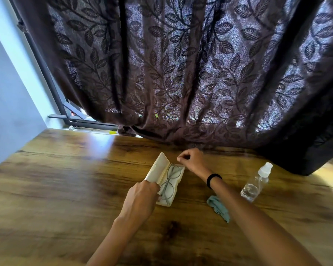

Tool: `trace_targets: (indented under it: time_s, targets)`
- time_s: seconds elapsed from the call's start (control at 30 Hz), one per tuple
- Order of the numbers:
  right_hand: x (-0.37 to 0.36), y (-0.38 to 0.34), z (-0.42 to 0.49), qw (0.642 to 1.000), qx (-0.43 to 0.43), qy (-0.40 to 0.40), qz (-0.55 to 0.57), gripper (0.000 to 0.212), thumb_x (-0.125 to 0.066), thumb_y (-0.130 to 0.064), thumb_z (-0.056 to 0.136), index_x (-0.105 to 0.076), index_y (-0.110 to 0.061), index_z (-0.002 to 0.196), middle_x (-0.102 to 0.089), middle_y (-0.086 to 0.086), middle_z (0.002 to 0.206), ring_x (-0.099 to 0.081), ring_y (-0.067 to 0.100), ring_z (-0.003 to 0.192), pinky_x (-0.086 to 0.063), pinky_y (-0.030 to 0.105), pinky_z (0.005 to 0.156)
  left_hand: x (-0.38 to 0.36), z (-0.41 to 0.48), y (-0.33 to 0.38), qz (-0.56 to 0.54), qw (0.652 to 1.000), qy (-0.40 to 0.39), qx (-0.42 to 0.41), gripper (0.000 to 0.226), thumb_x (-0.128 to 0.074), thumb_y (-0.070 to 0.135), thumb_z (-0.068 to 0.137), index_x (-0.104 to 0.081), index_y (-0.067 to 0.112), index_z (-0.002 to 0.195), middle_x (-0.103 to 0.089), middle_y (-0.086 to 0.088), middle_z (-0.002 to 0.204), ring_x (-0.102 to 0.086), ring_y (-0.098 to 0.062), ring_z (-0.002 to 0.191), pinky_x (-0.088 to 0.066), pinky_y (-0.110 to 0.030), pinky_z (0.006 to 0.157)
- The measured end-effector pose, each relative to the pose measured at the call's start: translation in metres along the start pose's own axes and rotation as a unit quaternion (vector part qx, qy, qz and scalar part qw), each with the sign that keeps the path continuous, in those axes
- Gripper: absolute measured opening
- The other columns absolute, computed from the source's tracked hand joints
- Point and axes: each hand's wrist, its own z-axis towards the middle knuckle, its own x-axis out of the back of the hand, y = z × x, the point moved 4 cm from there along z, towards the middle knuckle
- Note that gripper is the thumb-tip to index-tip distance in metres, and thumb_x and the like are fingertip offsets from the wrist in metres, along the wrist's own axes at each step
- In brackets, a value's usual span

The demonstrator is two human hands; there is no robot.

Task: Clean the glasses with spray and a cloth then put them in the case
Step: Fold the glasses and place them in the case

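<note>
A cream glasses case (158, 168) lies open on the wooden table (65, 189), its lid tilted up on the left. Thin-framed round glasses (169, 184) lie folded inside the case's tray. My left hand (142, 196) rests at the near end of the case, fingers touching its lid edge and the frame. Just past the far end of the case hovers my right hand (192, 160), fingers curled in with nothing seen in them. A teal cloth (218, 208) lies crumpled on the table under my right forearm. A clear spray bottle (257, 182) with a white cap stands to the right.
A dark leaf-patterned curtain (181, 73) hangs along the table's far edge and drapes onto it at the right. A pale wall (8, 93) borders the left side. A window frame (75, 120) shows at the back left.
</note>
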Motion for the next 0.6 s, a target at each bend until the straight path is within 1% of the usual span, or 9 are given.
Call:
trace_targets:
  time_s: [0.1,0.17,0.23,0.33,0.4,0.5,0.53,0.6]
  targets:
    - [0.013,0.004,-0.008,1.000,0.004,0.019,0.014,0.013,-0.065,-0.016,0.083,-0.072,-0.006,0.086,-0.072,0.008,0.095,-0.062,0.014,0.086,-0.042,0.022,0.072,0.002,0.002,0.002,0.000,1.000,0.008,-0.003,0.027,-0.055,0.028,0.090,-0.060,0.022,0.116,-0.063,-0.007,0.122,-0.062,-0.019,0.105,-0.051,-0.027,0.083]
    - [0.023,0.009,-0.017,0.999,-0.002,0.035,0.032,0.013,-0.066,-0.017,0.082,-0.072,-0.006,0.086,-0.072,0.009,0.092,-0.060,0.010,0.076,-0.043,0.018,0.066,0.003,0.004,0.003,-0.003,1.000,0.013,-0.007,0.027,-0.055,0.027,0.090,-0.060,0.023,0.116,-0.064,-0.006,0.119,-0.063,-0.019,0.103,-0.051,-0.027,0.082]
    - [0.032,0.017,-0.030,0.997,-0.011,0.040,0.062,0.012,-0.065,-0.016,0.083,-0.071,-0.006,0.087,-0.071,0.009,0.090,-0.056,0.004,0.069,-0.044,0.010,0.061,0.004,0.006,0.004,-0.008,1.000,0.021,-0.014,0.026,-0.056,0.027,0.089,-0.061,0.023,0.114,-0.066,-0.004,0.116,-0.065,-0.017,0.099,-0.051,-0.025,0.080]
    - [0.043,0.034,-0.054,0.994,-0.045,0.042,0.086,0.013,-0.065,-0.018,0.083,-0.070,-0.009,0.090,-0.068,0.003,0.087,-0.058,0.004,0.074,-0.045,0.013,0.067,0.005,0.009,0.010,-0.018,0.999,0.029,-0.035,0.025,-0.058,0.029,0.088,-0.063,0.024,0.112,-0.069,-0.001,0.110,-0.065,-0.013,0.093,-0.048,-0.020,0.074]
    - [0.050,0.046,-0.072,0.993,-0.066,0.039,0.089,0.013,-0.063,-0.021,0.084,-0.069,-0.012,0.091,-0.066,-0.001,0.086,-0.059,0.005,0.076,-0.045,0.013,0.067,0.006,0.011,0.016,-0.022,0.998,0.032,-0.044,0.027,-0.058,0.032,0.087,-0.063,0.024,0.113,-0.069,-0.001,0.110,-0.065,-0.013,0.092,-0.045,-0.018,0.071]
    - [0.059,0.060,-0.096,0.994,-0.081,0.042,0.060,0.014,-0.062,-0.022,0.086,-0.069,-0.012,0.092,-0.066,-0.003,0.087,-0.058,0.002,0.075,-0.044,0.011,0.065,0.006,0.015,0.023,-0.014,0.998,0.040,-0.055,0.031,-0.057,0.037,0.087,-0.062,0.024,0.115,-0.066,-0.002,0.116,-0.064,-0.014,0.096,-0.050,-0.025,0.078]
    - [0.061,0.064,-0.103,0.994,-0.084,0.045,0.050,0.014,-0.061,-0.021,0.086,-0.069,-0.011,0.093,-0.066,-0.002,0.089,-0.059,0.003,0.077,-0.045,0.011,0.066,0.007,0.015,0.025,-0.010,0.998,0.041,-0.056,0.032,-0.056,0.038,0.087,-0.061,0.024,0.115,-0.065,-0.003,0.118,-0.064,-0.015,0.098,-0.051,-0.028,0.080]
    - [0.065,0.072,-0.116,0.994,-0.090,0.046,0.035,0.015,-0.061,-0.019,0.086,-0.069,-0.011,0.096,-0.068,0.000,0.093,-0.061,0.007,0.083,-0.046,0.011,0.071,0.007,0.017,0.030,-0.015,0.997,0.042,-0.062,0.033,-0.054,0.039,0.088,-0.060,0.022,0.116,-0.064,-0.005,0.119,-0.063,-0.015,0.100,-0.051,-0.029,0.082]
